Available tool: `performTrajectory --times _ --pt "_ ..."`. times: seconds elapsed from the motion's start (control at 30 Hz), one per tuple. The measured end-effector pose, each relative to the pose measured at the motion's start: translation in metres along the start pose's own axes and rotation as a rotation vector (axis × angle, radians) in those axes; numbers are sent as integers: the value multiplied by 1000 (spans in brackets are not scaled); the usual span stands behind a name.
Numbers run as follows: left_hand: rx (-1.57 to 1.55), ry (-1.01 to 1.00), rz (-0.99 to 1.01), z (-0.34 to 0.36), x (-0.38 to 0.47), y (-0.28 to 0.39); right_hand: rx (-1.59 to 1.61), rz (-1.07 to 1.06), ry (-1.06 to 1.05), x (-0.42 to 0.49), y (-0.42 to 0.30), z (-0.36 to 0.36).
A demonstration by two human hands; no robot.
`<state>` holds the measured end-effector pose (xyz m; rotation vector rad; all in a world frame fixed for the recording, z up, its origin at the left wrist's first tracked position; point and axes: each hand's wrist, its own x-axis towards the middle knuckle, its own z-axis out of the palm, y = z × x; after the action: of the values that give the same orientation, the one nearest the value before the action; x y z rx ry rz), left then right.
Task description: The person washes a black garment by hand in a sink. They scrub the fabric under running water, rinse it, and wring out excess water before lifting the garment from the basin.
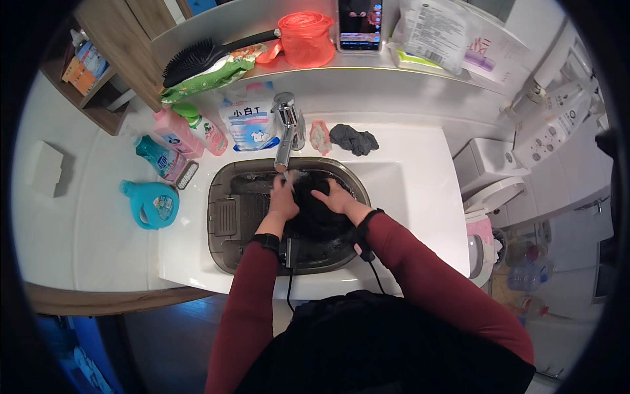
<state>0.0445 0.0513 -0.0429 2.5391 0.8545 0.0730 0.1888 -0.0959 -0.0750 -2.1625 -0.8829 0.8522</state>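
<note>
A dark translucent plastic washbasin (215, 256) with a ribbed washboard section sits in the white sink. Wet black cloth (312, 209) lies bunched inside it. My left hand (284, 201) is at the cloth's left side under the spout, its fingers blurred; whether they grip the fabric is unclear. On the other side, my right hand (339, 197) grasps the cloth, thumb on top and fingertips partly hidden. A thin stream of water runs from the chrome faucet (290, 123) beside my left hand.
Behind the basin lie a dark grey wet cloth (353, 139) and a small pink-and-beige cloth (320, 138). Left stand a detergent pouch (251, 120), several bottles, a scrub brush (187, 175) and a blue jug (152, 204). A phone (360, 27) leans on the shelf above. Cables hang from both wrists.
</note>
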Motion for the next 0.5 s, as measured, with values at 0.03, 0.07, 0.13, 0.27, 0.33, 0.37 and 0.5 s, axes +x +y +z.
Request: performTrajectory --times 0.03,0.07,0.13,0.27,0.33,0.37,0.5 --pt "-5 83 -58 2 2 2 71 33 7 -10 9 2" --pt "-9 96 -150 5 2 3 135 83 5 -21 17 2" --pt "-36 -108 -221 14 4 8 262 151 57 -44 25 2" --pt "-179 -258 -151 30 -16 11 -68 -176 118 -91 23 -16" --pt "-219 -229 -89 30 -42 13 -216 -350 104 -115 17 -27" --pt "-283 -205 -2 25 -60 12 -287 -440 93 -126 13 -31" --pt "-32 -310 204 7 -123 24 -618 -485 -13 -157 -11 -21"
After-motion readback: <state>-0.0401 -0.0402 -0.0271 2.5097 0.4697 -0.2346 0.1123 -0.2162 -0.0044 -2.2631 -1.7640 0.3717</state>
